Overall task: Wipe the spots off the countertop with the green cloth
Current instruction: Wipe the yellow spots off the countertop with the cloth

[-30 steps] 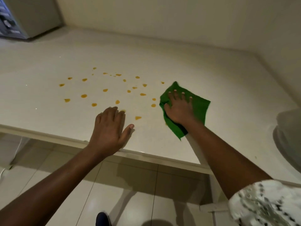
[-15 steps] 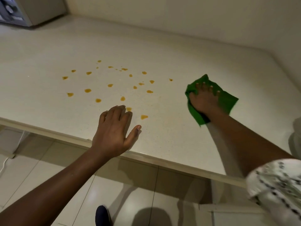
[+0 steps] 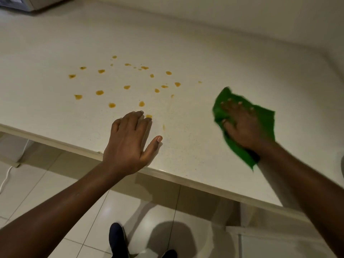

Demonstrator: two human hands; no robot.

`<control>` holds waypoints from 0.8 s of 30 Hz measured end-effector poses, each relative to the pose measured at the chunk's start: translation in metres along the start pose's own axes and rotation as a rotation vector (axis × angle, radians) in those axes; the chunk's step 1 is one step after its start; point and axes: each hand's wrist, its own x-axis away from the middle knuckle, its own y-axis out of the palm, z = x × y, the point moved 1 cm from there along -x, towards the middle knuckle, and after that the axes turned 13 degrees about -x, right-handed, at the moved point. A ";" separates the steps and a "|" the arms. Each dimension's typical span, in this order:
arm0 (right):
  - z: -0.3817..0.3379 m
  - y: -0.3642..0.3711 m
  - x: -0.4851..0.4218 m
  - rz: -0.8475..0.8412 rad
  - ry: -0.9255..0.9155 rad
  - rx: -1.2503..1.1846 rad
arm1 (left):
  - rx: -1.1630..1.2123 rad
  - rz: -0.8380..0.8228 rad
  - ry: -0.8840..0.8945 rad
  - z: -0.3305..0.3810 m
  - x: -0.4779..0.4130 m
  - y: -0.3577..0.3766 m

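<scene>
Several orange-yellow spots (image 3: 99, 92) are scattered over the middle of the pale countertop (image 3: 214, 58). My right hand (image 3: 242, 123) presses flat on the green cloth (image 3: 265, 118), which lies on the counter to the right of the spots and apart from them. My left hand (image 3: 130, 144) rests flat near the counter's front edge, fingers together and holding nothing. Its fingertips touch the nearest spot (image 3: 149, 116). A faint smear (image 3: 163, 127) lies just right of that hand.
A grey appliance (image 3: 28, 3) stands at the far left corner of the counter. Walls close the back and the right side. Below the front edge (image 3: 186, 178) is a tiled floor with my dark shoe (image 3: 117, 239) and a white cable (image 3: 5, 180).
My right hand slid the green cloth to the right, away from the spots, then a little toward the front edge. The spots nearest the cloth are gone or smeared. My left hand stayed put.
</scene>
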 end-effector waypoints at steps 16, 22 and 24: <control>-0.110 0.055 0.023 -0.158 -0.301 -0.080 | 0.006 0.015 -0.012 0.002 0.001 -0.004; -0.009 0.007 0.012 -0.033 -0.059 -0.017 | 0.001 -0.002 -0.009 0.002 0.001 -0.002; -0.005 0.004 -0.024 0.009 0.132 0.021 | 0.009 -0.009 -0.007 0.003 0.001 -0.002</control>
